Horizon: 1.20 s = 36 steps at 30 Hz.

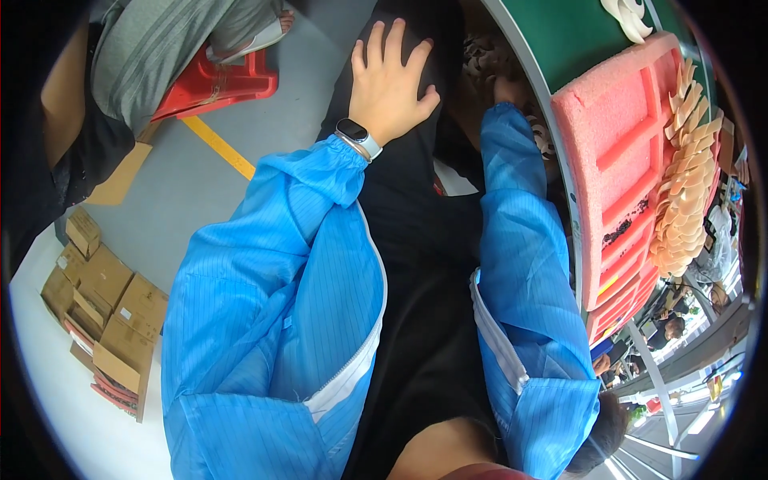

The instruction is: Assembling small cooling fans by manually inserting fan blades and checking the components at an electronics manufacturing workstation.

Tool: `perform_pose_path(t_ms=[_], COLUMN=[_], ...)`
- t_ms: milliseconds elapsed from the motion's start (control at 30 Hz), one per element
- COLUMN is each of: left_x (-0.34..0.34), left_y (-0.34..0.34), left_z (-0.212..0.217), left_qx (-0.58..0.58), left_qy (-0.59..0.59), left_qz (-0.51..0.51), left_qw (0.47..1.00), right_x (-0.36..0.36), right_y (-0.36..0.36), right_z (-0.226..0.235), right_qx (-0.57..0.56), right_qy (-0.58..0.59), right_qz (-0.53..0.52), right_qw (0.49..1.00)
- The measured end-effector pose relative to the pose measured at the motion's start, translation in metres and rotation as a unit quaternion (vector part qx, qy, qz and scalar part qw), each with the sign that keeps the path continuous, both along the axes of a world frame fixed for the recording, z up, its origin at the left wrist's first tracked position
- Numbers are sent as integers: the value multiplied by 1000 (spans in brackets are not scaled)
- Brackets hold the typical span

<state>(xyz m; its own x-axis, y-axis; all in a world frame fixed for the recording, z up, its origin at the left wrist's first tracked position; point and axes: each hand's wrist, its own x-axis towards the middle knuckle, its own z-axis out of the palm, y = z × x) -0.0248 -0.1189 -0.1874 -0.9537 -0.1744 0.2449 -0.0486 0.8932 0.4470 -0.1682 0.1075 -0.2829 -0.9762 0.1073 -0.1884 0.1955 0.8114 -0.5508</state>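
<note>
The left hand [390,80] lies flat with fingers spread on the black trousers [416,208]. The right hand [506,88] reaches under the green worktop [572,36]; its grip cannot be told.

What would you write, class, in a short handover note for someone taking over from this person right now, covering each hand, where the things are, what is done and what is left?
Left hand: open, fingers spread, resting flat on the person's dark trouser leg; holds nothing.
Right hand: reaching under the edge of the green table into a pile of small pale pieces; its grip is hidden.
Things: a pink foam tray lies on the table, with a row of tan flat pieces along its far side.
Done: cannot tell from this view.
Left: the tray's slots look mostly unfilled.
</note>
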Motion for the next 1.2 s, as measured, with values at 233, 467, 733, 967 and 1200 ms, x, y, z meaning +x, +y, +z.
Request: perform_pose_path(t_ms=[233, 467, 733, 967, 1200], left_x=[-16, -14, -11, -8, -1], left_y=[23, 16, 12, 13, -2], left_z=[6, 6, 7, 5, 3], left_qx=[28, 48, 31, 40, 25], left_qy=[6, 12, -33, -6, -35], left_qz=[-21, -21, -16, -12, -4], left_qw=[999, 999, 999, 999, 999], right_x=[-50, -58, -40, -72, -14], right_y=[91, 81, 126, 156, 53], right_z=[-126, -110, -219, -271, -111], right_qx=[76, 450, 278, 279, 89], right_qy=[180, 16, 127, 156, 149], right_qz=[170, 167, 79, 48, 32], right_qw=[966, 877, 949, 946, 984])
